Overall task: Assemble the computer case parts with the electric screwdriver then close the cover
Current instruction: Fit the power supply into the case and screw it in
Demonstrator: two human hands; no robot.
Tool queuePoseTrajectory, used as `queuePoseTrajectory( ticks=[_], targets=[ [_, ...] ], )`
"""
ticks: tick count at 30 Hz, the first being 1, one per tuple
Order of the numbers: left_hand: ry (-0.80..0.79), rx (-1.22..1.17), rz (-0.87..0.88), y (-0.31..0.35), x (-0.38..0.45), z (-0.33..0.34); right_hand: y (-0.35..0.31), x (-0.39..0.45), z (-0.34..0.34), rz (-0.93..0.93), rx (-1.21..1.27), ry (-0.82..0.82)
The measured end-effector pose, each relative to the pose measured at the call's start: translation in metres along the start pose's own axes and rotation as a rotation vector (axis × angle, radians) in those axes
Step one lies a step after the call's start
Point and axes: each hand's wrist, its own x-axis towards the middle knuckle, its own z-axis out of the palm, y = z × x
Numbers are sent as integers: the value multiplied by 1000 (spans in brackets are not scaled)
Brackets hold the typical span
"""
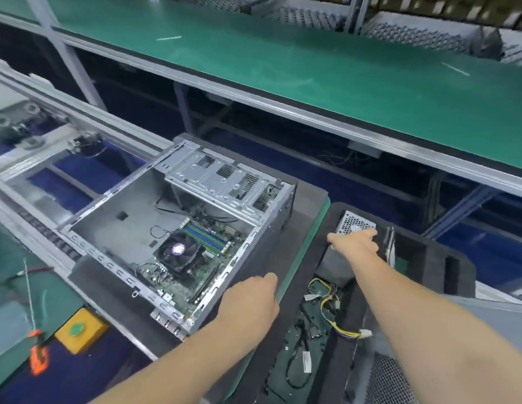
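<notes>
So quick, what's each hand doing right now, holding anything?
Left hand: open, resting on the side of the computer case, holding nothing.
Right hand: laid on the power supply; whether its fingers grip it cannot be told.

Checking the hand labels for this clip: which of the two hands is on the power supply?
The right hand, reaching forward onto the grey power supply in the black foam tray. The left hand lies nearer, beside the open computer case.
</notes>
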Motion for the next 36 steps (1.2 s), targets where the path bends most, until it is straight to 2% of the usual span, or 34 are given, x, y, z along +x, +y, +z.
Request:
queuePoseTrajectory(
  ticks=[4, 9, 16, 21, 24, 27, 30, 32, 34, 36],
  targets=[
    [-14, 67, 7, 3, 8, 5, 0, -10, -42, -76, 26, -15],
    [-84, 178, -20, 15, 33, 15, -3, -48, -132, -198, 150, -30],
    [-76, 345, -48, 9, 71, 40, 13, -105, -246, -435, 278, 56],
    [-106, 364, -51, 8, 82, 49, 24, -140, -304, -632, 192, 94],
    [-123, 224, -85, 16, 81, 37, 25, -155, -332, -762, 77, 97],
    [91, -146, -34, 36, 85, -7, 16, -171, -347, -877, -68, 93],
    [338, -622, 106, 57, 83, -76, -1, -188, -348, -965, -208, 66],
    [407, -922, 225, 59, 77, -124, -12, -198, -342, -1025, -293, 47],
    [377, -1035, 405, 53, 64, -167, -22, -207, -334, -1078, -347, 16],
    [321, -957, 539, 42, 48, -200, -32, -218, -323, -1123, -374, -33]
  ],
)
